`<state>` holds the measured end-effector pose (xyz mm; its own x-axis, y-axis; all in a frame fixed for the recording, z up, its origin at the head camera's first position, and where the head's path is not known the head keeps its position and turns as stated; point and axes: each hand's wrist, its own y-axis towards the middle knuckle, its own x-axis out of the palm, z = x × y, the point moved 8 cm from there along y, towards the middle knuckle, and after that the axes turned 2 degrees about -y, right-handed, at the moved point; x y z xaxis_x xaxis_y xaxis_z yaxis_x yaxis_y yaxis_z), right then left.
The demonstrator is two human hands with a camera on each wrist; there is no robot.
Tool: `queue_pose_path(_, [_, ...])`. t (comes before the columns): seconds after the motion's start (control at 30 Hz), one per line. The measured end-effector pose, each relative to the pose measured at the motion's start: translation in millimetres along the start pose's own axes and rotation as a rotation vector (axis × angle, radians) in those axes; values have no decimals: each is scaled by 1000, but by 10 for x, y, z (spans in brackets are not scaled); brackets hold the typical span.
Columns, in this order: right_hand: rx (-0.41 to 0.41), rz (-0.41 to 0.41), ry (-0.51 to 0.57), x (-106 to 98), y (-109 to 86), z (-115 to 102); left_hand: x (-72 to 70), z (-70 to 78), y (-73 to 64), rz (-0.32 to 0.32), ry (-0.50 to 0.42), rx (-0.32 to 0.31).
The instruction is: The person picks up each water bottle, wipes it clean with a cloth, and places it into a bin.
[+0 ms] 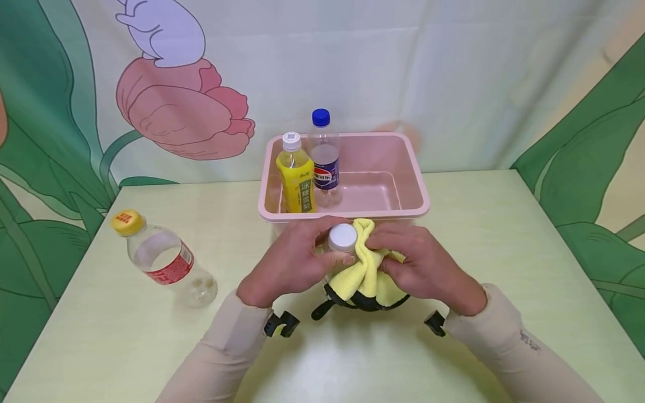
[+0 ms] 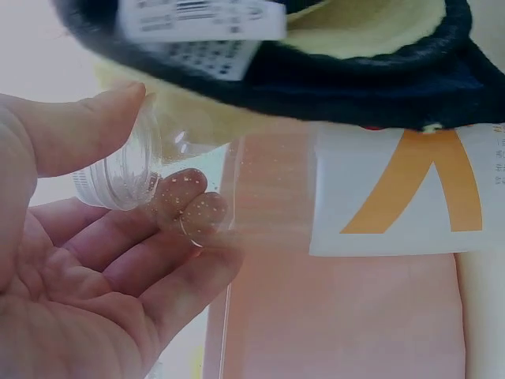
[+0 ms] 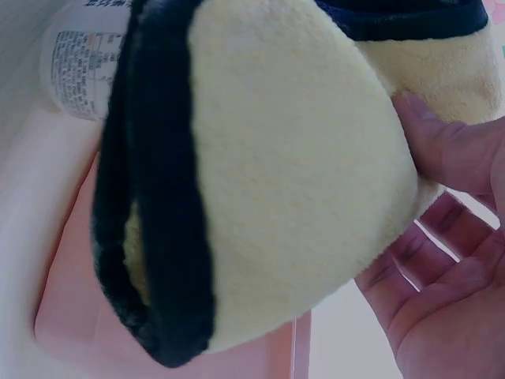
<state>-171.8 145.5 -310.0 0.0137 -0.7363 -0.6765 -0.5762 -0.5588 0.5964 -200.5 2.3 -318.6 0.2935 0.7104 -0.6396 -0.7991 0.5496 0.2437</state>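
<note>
the left hand (image 1: 294, 254) is partly closed, thumb and fingers about the neck of a white-capped bottle (image 1: 342, 237) above the bench (image 1: 302, 369); the right hand (image 1: 423, 260) pinches a yellow cloth (image 1: 370, 268) beside it. wiping here seems under way, not finished. a yellow-capped bottle (image 1: 171, 263) leans on the left, probably left to do. beyond, the pink tub (image 1: 375, 190) holds a yellow-labelled bottle (image 1: 296, 182) and a blue-capped bottle (image 1: 325, 162), apparently done.

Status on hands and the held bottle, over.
Left hand holds bottle near its cap. Right hand pinches cloth beside it. Cloth hides part of bottle in head view.
</note>
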Motion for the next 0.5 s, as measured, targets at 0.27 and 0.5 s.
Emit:
queue_pose_path(0.27, [16,-99,-37,82,-43,27,10,-23,-12,-2,-12,-27])
queue_pose_path(0.5, [16,-162,-41,193,-142,63,20,-37,-4,-3,-30,-27])
